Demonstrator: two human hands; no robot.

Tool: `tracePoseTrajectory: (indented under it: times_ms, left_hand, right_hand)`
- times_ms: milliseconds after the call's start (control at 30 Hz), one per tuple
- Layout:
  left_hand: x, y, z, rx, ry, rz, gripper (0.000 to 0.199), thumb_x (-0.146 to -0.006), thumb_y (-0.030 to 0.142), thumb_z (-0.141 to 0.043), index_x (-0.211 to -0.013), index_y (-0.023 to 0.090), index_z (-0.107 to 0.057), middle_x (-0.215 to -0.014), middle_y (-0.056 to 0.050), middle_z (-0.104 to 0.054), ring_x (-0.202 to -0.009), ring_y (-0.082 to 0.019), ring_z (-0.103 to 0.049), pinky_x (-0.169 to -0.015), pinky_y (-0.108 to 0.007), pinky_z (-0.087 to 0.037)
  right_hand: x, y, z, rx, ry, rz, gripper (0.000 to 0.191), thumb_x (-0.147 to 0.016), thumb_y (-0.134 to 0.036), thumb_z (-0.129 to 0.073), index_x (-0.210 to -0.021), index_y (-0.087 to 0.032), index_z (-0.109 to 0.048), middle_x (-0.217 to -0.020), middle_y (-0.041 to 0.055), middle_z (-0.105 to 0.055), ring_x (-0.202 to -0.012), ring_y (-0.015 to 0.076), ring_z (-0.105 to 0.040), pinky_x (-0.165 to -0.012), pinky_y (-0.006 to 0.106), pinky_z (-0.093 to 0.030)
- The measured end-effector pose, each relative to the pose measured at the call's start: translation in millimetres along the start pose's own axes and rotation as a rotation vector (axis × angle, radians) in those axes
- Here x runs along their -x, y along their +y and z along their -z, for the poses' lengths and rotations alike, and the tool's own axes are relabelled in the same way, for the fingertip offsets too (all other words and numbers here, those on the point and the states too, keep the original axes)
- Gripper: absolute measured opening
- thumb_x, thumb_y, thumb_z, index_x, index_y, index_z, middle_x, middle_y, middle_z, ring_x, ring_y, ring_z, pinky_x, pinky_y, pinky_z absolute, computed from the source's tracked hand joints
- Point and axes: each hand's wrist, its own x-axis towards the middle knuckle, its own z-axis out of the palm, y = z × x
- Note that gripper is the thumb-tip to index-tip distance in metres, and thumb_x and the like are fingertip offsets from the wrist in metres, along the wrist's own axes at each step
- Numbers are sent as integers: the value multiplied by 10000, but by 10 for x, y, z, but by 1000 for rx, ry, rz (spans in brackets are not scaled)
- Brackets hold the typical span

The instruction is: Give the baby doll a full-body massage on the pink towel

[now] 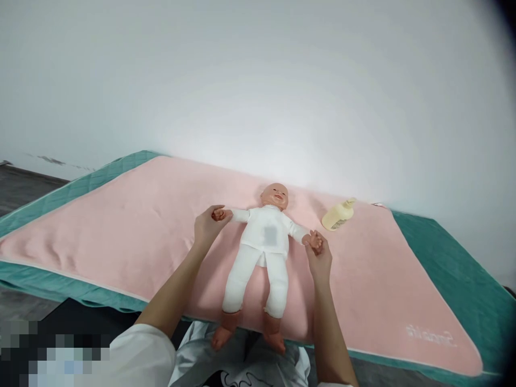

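Note:
A baby doll (265, 236) in a white top and white trousers lies on its back on the pink blanket (363, 301), its feet pointing towards me and hanging over the near edge. Both of its arms are stretched out sideways. My left hand (207, 226) is closed around the doll's hand on the left side. On the other side, my right hand (321, 258) grips the doll's wrist and hand, with the doll's small fingers showing above my own.
A yellow pump bottle (337, 216) lies tilted on the blanket, right of the doll. Beneath the blanket is a green quilted mattress cover (455, 269). A white wall (258, 80) rises behind the bed. Dark flooring (28, 180) shows at the left.

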Motion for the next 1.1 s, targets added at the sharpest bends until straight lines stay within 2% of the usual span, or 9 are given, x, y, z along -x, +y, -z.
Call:
tracePoseTrajectory:
  times_ms: [200,333,433,600,833,900,967,1033,1100]
  left_hand:
    - [413,-66,56,-213,-157,44,512,-783,418,-630,-1272,267,-619,-981,-28,-753,-915,-231,-691,-759,-297,-487]
    - [526,-101,4,-403,-256,-7,565,-862,423,-539,-1402,261,-512,-979,-55,-750,-916,-271,-691,-719,-319,-458]
    - [590,-115,-32,-483,-310,-51,513,-891,398,-512,-1389,275,-515,-1024,-66,-742,-940,-282,-683,-705,-312,-432]
    - [670,-134,-60,-500,-316,-57,359,-915,400,-482,-1237,298,-604,-990,-57,-741,-883,-271,-682,-666,-304,-401]
    - [644,-238,-84,-399,-240,-57,379,-869,406,-518,-1223,317,-621,-931,-55,-747,-846,-289,-692,-651,-328,-433]
    - [623,-257,-77,-328,-222,-41,442,-851,407,-544,-1276,298,-596,-966,-63,-747,-884,-287,-694,-686,-335,-463]
    - [597,-259,-59,-225,-191,-24,488,-824,403,-586,-1298,287,-576,-1040,-58,-741,-920,-266,-693,-738,-331,-490]
    - [559,-242,-33,-119,-141,-10,491,-802,398,-621,-1281,297,-572,-1094,-41,-730,-928,-239,-691,-780,-323,-506]
    - [493,-210,-7,-36,-75,1,479,-789,404,-647,-1250,300,-573,-1096,-33,-726,-919,-223,-687,-792,-320,-513]
  right_hand:
    - [435,34,86,236,-59,-147,539,-821,-454,-584,-1315,-239,-586,-1259,95,-677,-1102,278,-653,-928,402,-507]
    - [624,98,56,278,-93,-54,540,-870,-476,-522,-1325,-189,-576,-1341,120,-623,-1192,288,-607,-980,409,-479]
    - [700,215,34,436,-118,90,529,-897,-493,-492,-1314,-182,-587,-1379,127,-593,-1299,317,-514,-1070,482,-399]
    - [745,479,14,699,-54,276,565,-897,-470,-491,-1314,-101,-586,-1412,178,-552,-1423,383,-341,-1151,614,-209]
    - [749,482,10,547,11,261,481,-841,-450,-574,-1229,-177,-650,-1366,154,-596,-1415,388,-359,-1156,642,-158]
    - [725,392,22,503,-12,228,440,-843,-457,-556,-1178,-195,-672,-1288,142,-652,-1337,383,-461,-1146,644,-181]
    - [684,274,36,472,-48,149,415,-856,-460,-523,-1159,-220,-675,-1169,118,-710,-1176,352,-594,-1099,597,-311]
    - [617,138,44,448,-46,45,410,-860,-474,-513,-1170,-254,-666,-1066,87,-738,-989,309,-671,-959,497,-470]
    - [513,-4,38,408,11,-5,429,-842,-492,-541,-1194,-272,-649,-1052,72,-739,-916,287,-685,-846,428,-524]
